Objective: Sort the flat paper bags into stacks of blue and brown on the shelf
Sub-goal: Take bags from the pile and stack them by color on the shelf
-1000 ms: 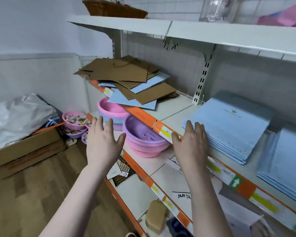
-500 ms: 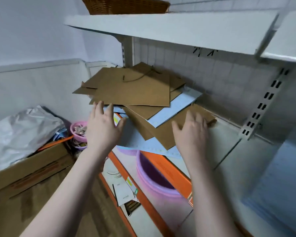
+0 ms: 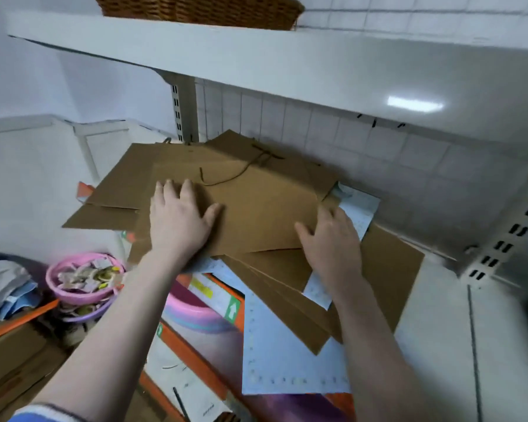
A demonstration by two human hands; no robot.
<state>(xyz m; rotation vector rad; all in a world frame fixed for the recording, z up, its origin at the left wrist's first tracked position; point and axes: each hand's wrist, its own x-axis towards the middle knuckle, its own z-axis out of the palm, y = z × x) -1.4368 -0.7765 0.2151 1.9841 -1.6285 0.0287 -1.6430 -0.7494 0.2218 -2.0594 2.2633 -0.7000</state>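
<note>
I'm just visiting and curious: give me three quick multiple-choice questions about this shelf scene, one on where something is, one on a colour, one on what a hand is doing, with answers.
1. Where is the wicker basket?
A. on the floor
B. on the upper shelf above the bags
C. inside the pink bowl

2. What colour is the top bag of the mixed pile?
A. brown
B. blue
C. white

3. What is the left hand doing?
A. pinching a string handle
B. hanging idle beside the shelf
C. lying flat on the top bag with its fingers straight

Answers:
1 B: the basket stands on the white board over the pile.
2 A: brown paper lies uppermost, with blue bags sticking out from underneath.
3 C: the palm is down on the brown paper and nothing is gripped; the right hand rests at the bag's right edge.
</note>
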